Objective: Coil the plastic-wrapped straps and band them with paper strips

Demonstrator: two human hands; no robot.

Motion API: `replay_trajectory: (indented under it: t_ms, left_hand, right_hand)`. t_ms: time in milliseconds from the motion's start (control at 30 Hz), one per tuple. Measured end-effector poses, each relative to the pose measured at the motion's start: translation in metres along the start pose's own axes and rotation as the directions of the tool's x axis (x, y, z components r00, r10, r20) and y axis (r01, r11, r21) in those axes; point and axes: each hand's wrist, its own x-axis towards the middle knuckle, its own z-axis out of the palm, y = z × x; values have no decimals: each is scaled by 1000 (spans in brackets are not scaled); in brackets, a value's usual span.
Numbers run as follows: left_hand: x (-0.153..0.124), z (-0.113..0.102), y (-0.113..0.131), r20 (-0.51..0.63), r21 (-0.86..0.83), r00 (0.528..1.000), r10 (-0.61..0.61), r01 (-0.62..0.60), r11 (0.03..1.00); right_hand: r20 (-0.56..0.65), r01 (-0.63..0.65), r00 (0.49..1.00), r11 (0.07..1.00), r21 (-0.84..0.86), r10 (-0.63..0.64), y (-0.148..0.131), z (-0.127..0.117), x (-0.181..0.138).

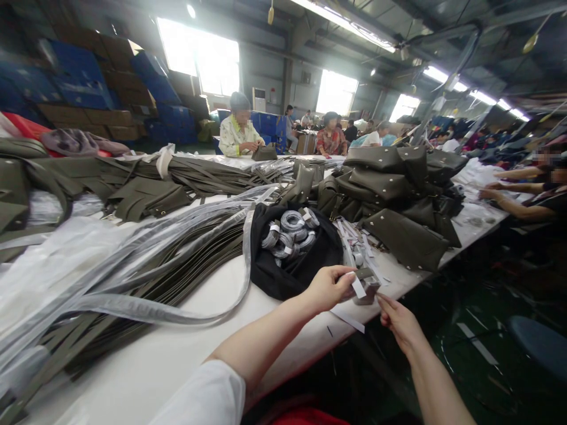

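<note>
My left hand (328, 288) is closed, thumb and fingers pinching a short white paper strip (359, 287). Just beyond its fingertips is the end of an olive strap (365, 273), with a greyish, partly plastic-covered bundle (368, 292) below it. My right hand (401, 323) is closed too, its fingertips pinched together at the near side of that bundle. What they grip is too small to make out. Behind my left hand, a black cloth-lined container (272, 274) holds several coiled straps in clear plastic (292, 221).
Long olive straps (195, 260), some in plastic sleeves, cover the table's left. Olive bags (376, 177) are piled at right, beside loose white strips (354, 242). The white table edge (305, 354) runs close to my arms. A blue stool (538, 342) stands lower right; co-workers sit around.
</note>
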Motion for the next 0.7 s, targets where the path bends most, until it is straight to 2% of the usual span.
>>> replay_trajectory:
  t_ms: [200, 333, 467, 567, 700]
  left_hand:
    - [3, 1, -6, 3, 54, 1000, 16, -16, 998]
    - [3, 3, -10, 19, 237, 998, 68, -71, 969]
    - [-2, 7, -8, 34, 354, 986, 161, -162, 921]
    - [-5, 7, -5, 26, 380, 981, 191, -187, 906]
    - [-6, 6, -3, 28, 382, 978, 205, -200, 902]
  right_hand:
    - [-87, 89, 992, 996, -19, -90, -18, -9, -17]
    - [-34, 189, 982, 978, 88, -187, -52, 4, -51]
    - [68, 193, 976, 962, 193, -209, -79, 22, -84]
    - [127, 158, 974, 962, 221, -189, -82, 33, -95]
    - [144, 129, 976, 964, 232, -165, -73, 39, -90]
